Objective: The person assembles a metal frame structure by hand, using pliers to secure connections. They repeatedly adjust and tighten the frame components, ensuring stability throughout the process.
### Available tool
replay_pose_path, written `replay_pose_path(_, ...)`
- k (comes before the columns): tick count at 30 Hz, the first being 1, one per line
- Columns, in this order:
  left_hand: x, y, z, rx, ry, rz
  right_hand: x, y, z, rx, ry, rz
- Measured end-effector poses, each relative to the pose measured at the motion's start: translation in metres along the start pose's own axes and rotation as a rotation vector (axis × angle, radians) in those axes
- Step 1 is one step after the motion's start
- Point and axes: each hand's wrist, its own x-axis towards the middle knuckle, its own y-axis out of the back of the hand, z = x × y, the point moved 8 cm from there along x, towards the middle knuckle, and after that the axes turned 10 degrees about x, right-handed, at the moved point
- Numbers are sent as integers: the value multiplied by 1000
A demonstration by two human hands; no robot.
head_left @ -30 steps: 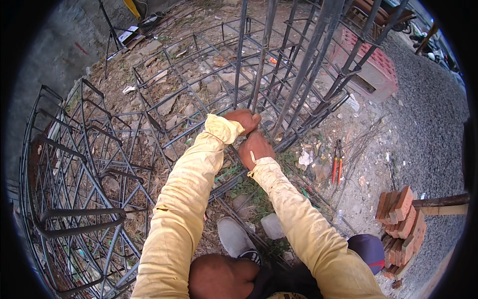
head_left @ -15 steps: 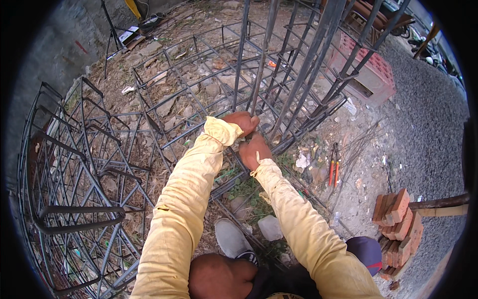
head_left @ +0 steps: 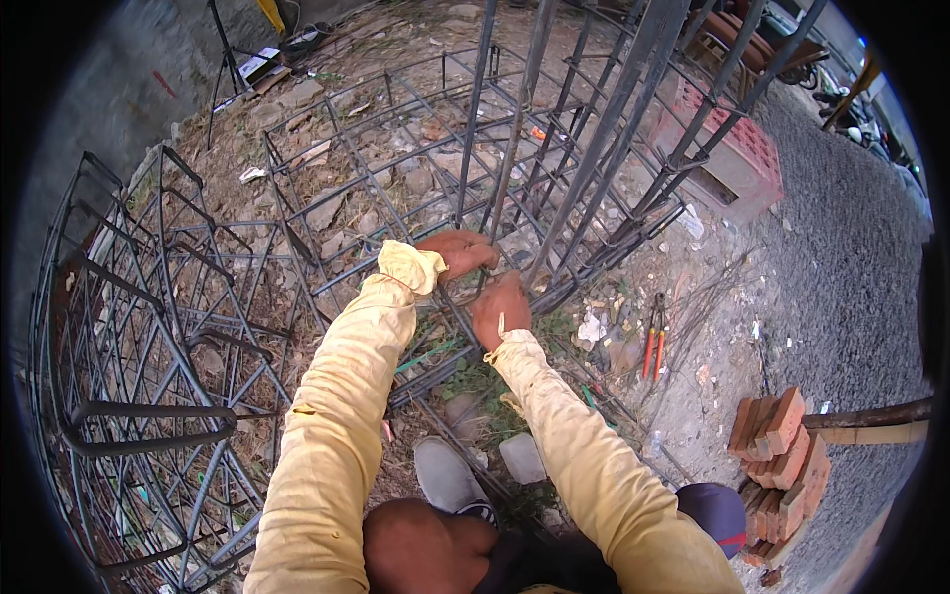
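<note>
Both my hands work close together at the foot of several upright rebar rods (head_left: pixel 475 111), above the crossing steel bars of a rebar mat (head_left: pixel 358 158). My left hand (head_left: pixel 457 253) is closed beside the rods, its fingers bent together toward the right. Just nearer and to the right, my right hand (head_left: pixel 502 305) is curled closed, thumb side toward the left hand. A thin strand shows faintly between them, but what the fingers grip is too small to make out. Yellow sleeves cover both forearms.
Orange-handled cutters (head_left: pixel 655 342) lie on the ground to the right. Beyond stands a red crate (head_left: pixel 727 148); stacked bricks (head_left: pixel 782 465) sit at the lower right. A rebar cage (head_left: pixel 148 410) fills the left. A purple cap (head_left: pixel 714 515) shows by my right arm.
Both hands have shifted slightly, the left one leftward and away from the right, so the gap between them is wider. The whole view has also drifted a little.
</note>
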Motion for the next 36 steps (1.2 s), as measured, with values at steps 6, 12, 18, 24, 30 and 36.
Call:
replay_pose_path(6, 0, -6, -9, -176, 35, -207, -4, 10, -10, 119, -111, 34)
replay_pose_path(12, 7, -13, -25, -240, 3, -263, -3, 1, 1, -1, 96, 15)
replay_pose_path(18, 6, -4, -12, -142, -30, -195, -5, 3, 11, 308, -178, -27)
replay_pose_path(24, -1, 0, -9, -59, 74, -76, -28, 29, -51, 241, -175, -127)
replay_pose_path(30, -3, -4, -11, 63, 73, 76, -31, 21, -44, 218, -157, -73)
replay_pose_path(36, -7, 0, -7, 163, -15, 240, -13, 7, -12, 352, -221, -129)
